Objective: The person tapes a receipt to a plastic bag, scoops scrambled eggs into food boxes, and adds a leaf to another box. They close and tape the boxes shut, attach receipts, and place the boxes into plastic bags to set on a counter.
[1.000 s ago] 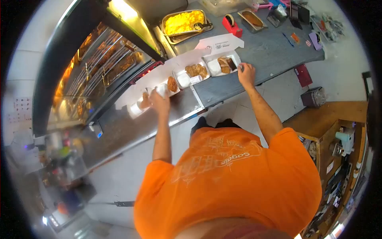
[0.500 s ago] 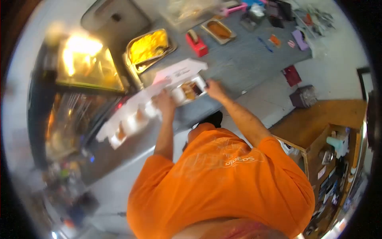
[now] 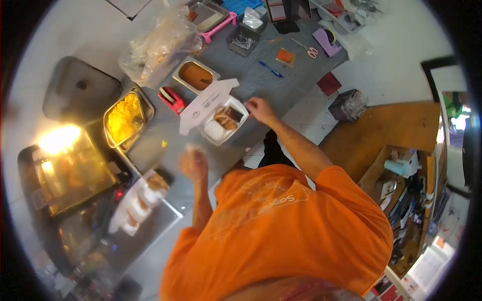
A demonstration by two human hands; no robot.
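A white takeaway box (image 3: 215,132) stands with its lid raised on the grey counter, white rice and sliced brown food in its compartments. My right hand (image 3: 262,111) has its fingers curled in at the box's right corner. To the left, away from the box, my left hand (image 3: 193,163) hovers over the counter's front edge, smeared by motion. Further left, more opened white boxes (image 3: 136,205) with rice and brown food sit in a row.
Behind the box are a red tape dispenser (image 3: 171,100) and a metal pan of brown sauce (image 3: 196,75). A tray of yellow food (image 3: 123,120) stands beside a lit glass case (image 3: 70,175). Scissors (image 3: 311,50), a blue pen (image 3: 270,69) and a plastic bag (image 3: 155,50) lie further back.
The view has swung left. My left hand has come off the boxes and is apart from them; the right hand stays at the box's right corner.
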